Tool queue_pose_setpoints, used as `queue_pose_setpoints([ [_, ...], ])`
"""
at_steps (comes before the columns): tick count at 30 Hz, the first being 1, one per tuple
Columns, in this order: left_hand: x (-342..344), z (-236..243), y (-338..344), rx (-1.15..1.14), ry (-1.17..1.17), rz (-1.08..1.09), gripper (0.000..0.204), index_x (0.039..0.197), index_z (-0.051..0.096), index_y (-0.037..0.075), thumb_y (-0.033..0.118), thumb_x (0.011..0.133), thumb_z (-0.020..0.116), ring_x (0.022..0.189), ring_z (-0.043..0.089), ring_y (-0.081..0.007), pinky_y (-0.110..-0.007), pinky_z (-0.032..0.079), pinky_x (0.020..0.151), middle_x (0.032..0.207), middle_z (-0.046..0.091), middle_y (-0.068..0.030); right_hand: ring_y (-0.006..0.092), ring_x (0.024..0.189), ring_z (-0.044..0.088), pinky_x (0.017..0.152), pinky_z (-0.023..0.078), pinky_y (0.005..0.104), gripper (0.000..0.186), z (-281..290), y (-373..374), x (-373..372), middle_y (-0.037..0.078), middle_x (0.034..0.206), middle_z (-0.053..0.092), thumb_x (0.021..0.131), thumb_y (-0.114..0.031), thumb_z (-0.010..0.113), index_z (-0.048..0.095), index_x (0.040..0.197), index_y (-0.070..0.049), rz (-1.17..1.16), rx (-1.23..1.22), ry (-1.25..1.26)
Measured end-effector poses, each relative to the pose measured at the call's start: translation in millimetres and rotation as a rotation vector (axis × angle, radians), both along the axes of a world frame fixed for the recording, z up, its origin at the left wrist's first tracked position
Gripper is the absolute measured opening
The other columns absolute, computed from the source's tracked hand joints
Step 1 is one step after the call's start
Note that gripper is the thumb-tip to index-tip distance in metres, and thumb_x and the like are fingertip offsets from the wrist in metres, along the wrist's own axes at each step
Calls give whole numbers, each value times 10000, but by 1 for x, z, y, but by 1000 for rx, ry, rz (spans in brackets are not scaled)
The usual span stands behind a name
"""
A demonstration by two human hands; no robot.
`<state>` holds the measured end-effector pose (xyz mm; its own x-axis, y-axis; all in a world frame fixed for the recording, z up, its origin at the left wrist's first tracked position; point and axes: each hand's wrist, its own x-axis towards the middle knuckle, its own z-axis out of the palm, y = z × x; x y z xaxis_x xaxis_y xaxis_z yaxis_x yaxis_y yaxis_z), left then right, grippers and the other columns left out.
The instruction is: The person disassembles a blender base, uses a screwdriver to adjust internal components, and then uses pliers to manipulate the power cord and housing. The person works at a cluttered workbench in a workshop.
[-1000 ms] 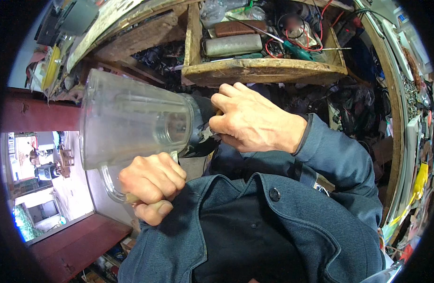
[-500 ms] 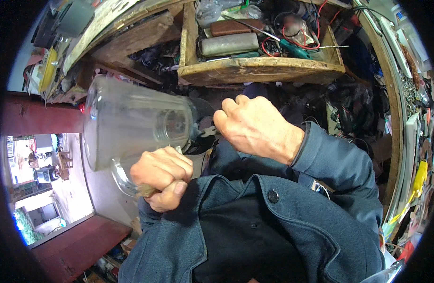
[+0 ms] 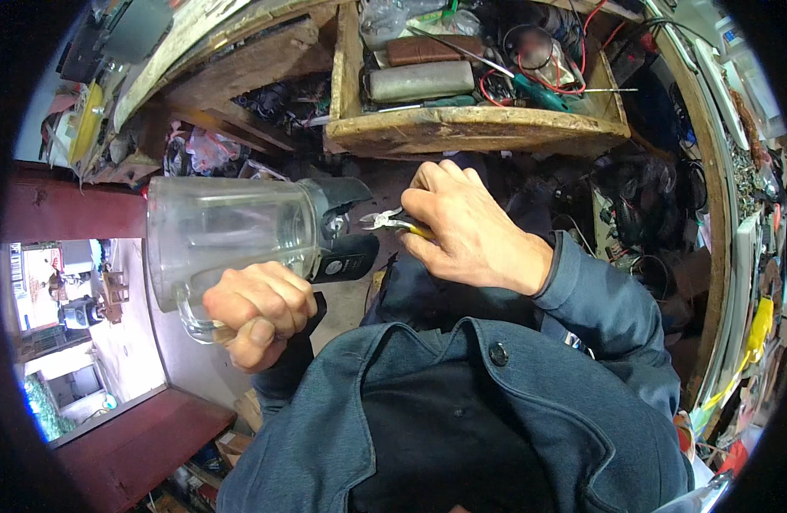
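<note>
My left hand (image 3: 261, 312) is wrapped round the handle of a clear blender jar (image 3: 231, 227), which lies sideways in the air with its wide end to the left. A black base collar (image 3: 338, 197) forms the jar's right end; silvery metal shows inside it. In my right hand (image 3: 475, 227) is a pair of pliers (image 3: 399, 222) with yellow-and-black grips. Their metal jaws point left at the collar, a small gap away from it, and look slightly parted. My right palm hides most of the pliers' grips.
Ahead, an open wooden drawer (image 3: 479, 128) holds a brown case (image 3: 434, 50), a grey case (image 3: 421, 81), a green-handled screwdriver (image 3: 539, 92) and red wires. Dark clutter fills the space below it. A cluttered shelf edge (image 3: 714, 214) runs along the right; a red door panel (image 3: 146, 436) stands at lower left.
The jar has turned and shifted, so its black collar now faces my right hand more plainly. My right hand has rotated, bringing the pliers into sight.
</note>
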<state>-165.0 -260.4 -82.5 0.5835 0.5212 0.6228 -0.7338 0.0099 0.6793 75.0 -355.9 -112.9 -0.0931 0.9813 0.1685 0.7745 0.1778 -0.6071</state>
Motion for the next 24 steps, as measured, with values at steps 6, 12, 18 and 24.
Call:
queue_pose_setpoints([
  [6, 7, 0, 0, 115, 58, -40, 392, 550, 288, 116, -32, 835, 513, 309, 351, -148, -324, 353, 335, 433, 416, -49, 351, 938, 505, 814, 408, 462, 325, -3, 6, -11, 178, 956, 535, 918, -298, 691, 586, 831, -2, 91, -144, 102],
  [12, 17, -3, -12, 126, 101, 51, 402, 547, 236, 72, -115, 739, 535, 334, 342, -162, -323, 300, 364, 455, 375, -45, 375, 901, 556, 795, 450, 480, 323, 4, 5, -27, 184, 945, 564, 968, -290, 640, 584, 845, 2, 34, -175, 68],
  [18, 25, -12, -15, 355, 258, 125, 376, 539, 277, 61, -97, 773, 525, 344, 374, -160, -317, 353, 375, 467, 417, -44, 347, 723, 610, 654, 532, 465, 202, -5, 4, -41, 119, 820, 568, 904, -209, 655, 575, 843, -34, -68, 45, -130],
  [24, 16, -13, 1, 309, 164, 110, 381, 548, 278, 92, -41, 813, 516, 332, 381, -147, -326, 385, 344, 442, 420, -45, 318, 840, 638, 732, 539, 462, 152, 7, 3, -22, 139, 877, 618, 838, -193, 669, 629, 825, -46, -108, 98, -200],
])
